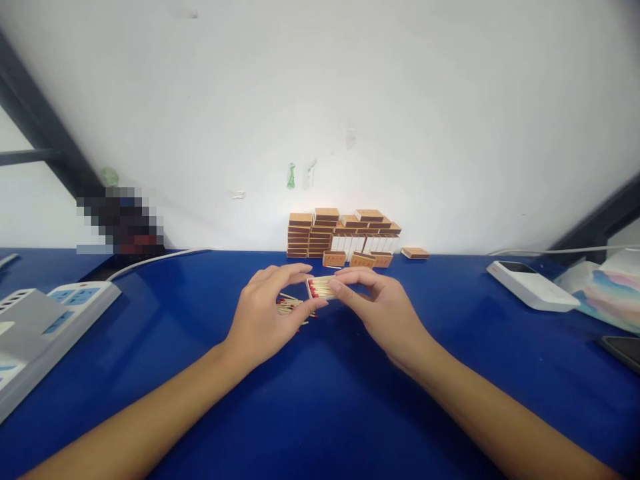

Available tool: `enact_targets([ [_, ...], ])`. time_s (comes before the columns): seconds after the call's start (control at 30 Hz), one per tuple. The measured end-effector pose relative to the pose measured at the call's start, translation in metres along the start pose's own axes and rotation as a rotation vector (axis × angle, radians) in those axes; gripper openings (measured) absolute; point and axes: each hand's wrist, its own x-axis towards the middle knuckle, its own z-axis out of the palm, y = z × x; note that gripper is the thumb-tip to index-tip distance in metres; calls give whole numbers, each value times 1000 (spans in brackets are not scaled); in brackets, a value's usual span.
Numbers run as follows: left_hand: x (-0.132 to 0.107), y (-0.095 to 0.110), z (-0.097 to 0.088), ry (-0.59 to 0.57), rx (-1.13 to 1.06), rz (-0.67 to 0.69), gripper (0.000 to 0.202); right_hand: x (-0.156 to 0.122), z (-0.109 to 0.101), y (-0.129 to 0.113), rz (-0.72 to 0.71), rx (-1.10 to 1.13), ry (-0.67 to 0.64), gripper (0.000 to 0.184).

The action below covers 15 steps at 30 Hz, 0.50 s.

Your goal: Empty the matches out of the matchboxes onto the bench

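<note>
Between my two hands is a small white matchbox tray filled with red-tipped matches, raised above the table. My left hand curls around the tray's left end, with fingers at the far side and thumb at the near side. Thumb and fingers of my right hand pinch its right end, the thumb lying over the matches. A loose pile of matches lies on the table behind my left hand and is partly hidden by it.
Stacked brown matchboxes stand against the wall, with several white trays and single boxes around them. One matchbox lies apart on the right. A power strip is at left; a white device, a colourful packet and a dark phone-like object are at right.
</note>
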Motion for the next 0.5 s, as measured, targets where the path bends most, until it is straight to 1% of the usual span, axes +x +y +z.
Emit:
enact_targets([
  [0.13, 3, -4, -1, 6, 5, -6, 40, 0, -1, -2, 2, -38, -17, 37],
  [0.2, 6, -10, -1, 40, 6, -53, 39, 1, -1, -1, -32, -88, -8, 35],
  [0.23, 7, -14, -2, 68, 1, -97, 39, 0, -1, -1, -76, -150, -18, 30],
  [0.3, 10, -22, -2, 115, -18, -197, 37, -1, 2, 1, -200, -309, -96, 18],
  [0.37, 12, -28, -2, 142, -39, -270, 34, -3, 7, 3, -309, -435, -231, 9],
  [0.43, 13, -32, -1, 152, -50, -303, 32, -4, 15, 5, -365, -509, -334, 10],
  [0.5, 13, -33, -1, 149, -53, -307, 32, -5, 22, 6, -386, -569, -377, 9],
])
